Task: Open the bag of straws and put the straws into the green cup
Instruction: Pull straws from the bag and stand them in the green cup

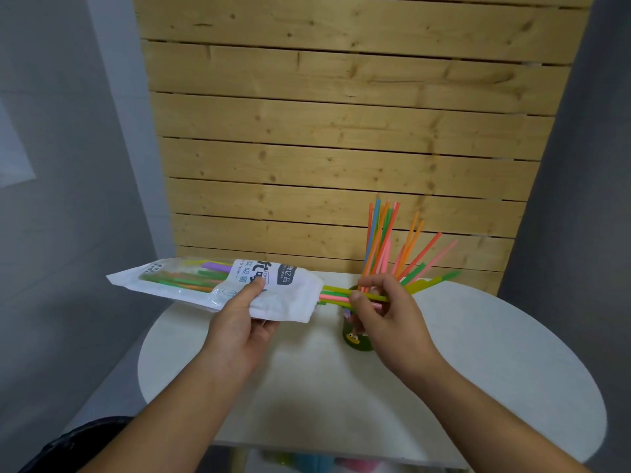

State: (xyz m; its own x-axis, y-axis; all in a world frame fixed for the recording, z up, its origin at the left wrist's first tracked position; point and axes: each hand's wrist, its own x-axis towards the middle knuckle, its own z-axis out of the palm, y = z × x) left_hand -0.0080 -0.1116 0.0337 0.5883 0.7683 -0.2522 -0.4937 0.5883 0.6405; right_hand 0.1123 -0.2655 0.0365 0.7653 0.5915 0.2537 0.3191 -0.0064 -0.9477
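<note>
So, on my feed the left hand [239, 314] grips the white straw bag [191, 285], held level above the round table [478, 353], mouth facing right. The right hand [387, 314] pinches a few straws [336, 292] poking out of it, right at the green cup [356, 343], which already holds a fanned bunch [379, 240].

It was a plain indoor corner, home or studio unclear: white round table [478, 353] lower centre, plank panel [341, 131] upper centre, grey walls [68, 131] either side.
</note>
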